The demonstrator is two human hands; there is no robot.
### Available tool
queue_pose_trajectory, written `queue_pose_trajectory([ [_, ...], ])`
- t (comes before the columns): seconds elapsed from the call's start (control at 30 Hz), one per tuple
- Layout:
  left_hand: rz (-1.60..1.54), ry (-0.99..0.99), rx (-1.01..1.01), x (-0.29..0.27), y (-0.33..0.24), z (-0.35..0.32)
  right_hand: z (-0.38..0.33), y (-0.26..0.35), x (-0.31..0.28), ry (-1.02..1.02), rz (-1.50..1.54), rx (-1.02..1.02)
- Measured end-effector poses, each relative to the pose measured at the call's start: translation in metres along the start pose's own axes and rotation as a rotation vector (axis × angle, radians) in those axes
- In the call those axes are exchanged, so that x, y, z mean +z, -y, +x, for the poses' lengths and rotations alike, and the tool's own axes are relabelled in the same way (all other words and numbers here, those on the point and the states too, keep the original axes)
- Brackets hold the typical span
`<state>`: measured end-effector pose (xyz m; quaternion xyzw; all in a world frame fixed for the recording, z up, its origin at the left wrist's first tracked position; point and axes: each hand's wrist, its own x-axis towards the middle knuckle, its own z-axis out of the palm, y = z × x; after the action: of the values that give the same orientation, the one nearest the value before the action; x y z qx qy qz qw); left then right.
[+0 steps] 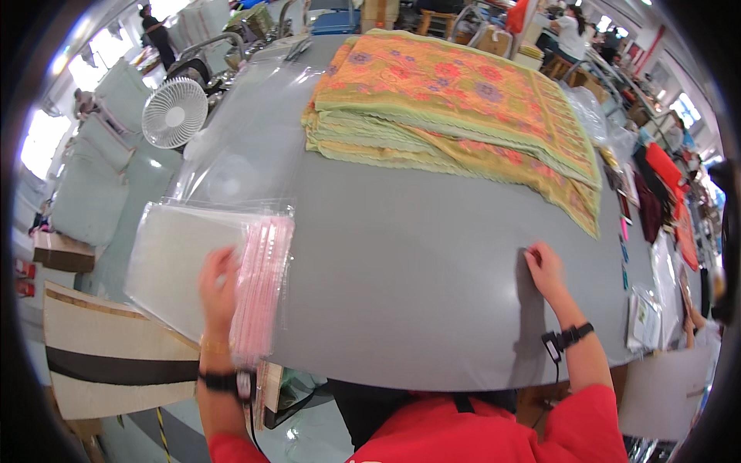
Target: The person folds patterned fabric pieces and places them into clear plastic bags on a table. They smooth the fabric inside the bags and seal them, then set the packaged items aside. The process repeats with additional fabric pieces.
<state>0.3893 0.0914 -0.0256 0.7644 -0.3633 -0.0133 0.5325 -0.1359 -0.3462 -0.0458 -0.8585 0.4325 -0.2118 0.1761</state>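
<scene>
1. Bags [208,262] of clear plastic, stacked flat with a pink-striped edge, lie at the tabletop's [401,293] nine o'clock edge, partly overhanging it.
2. Your left hand [218,284] rests on top of that stack near the pink strip, its fingers curled against the top sheet; I cannot tell whether this grip has pinched a sheet or only presses it.
3. Your right hand [543,266] lies at three o'clock, well apart from the bags, fingertips pressing the bare grey surface, holding nothing.
4. Judging by this, you are at the step of separating one bag from the stack; the next move calls for lifting only the top sheet cleanly, since the thin film will cling.
5. Folded cloths [455,108], orange and green with a flower pattern, sit piled at twelve o'clock.
6. A small white fan [175,113] stands at ten o'clock, beside the tabletop.
</scene>
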Motion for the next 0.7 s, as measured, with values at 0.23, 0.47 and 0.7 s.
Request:
queue_pose_trajectory([
  [0.23, -0.243, 0.069, -0.279, 0.203, -0.005, 0.261, -0.006, -0.008, -0.014, -0.017, -0.062, -0.125],
  [0.47, 0.039, -0.063, -0.327, 0.268, 0.049, 0.351, -0.003, -0.002, -0.019, 0.009, -0.159, -0.122],
  [0.7, -0.038, -0.039, -0.093, 0.212, 0.012, 0.339, 0.047, 0.032, 0.001, 0.030, 0.047, -0.261],
])
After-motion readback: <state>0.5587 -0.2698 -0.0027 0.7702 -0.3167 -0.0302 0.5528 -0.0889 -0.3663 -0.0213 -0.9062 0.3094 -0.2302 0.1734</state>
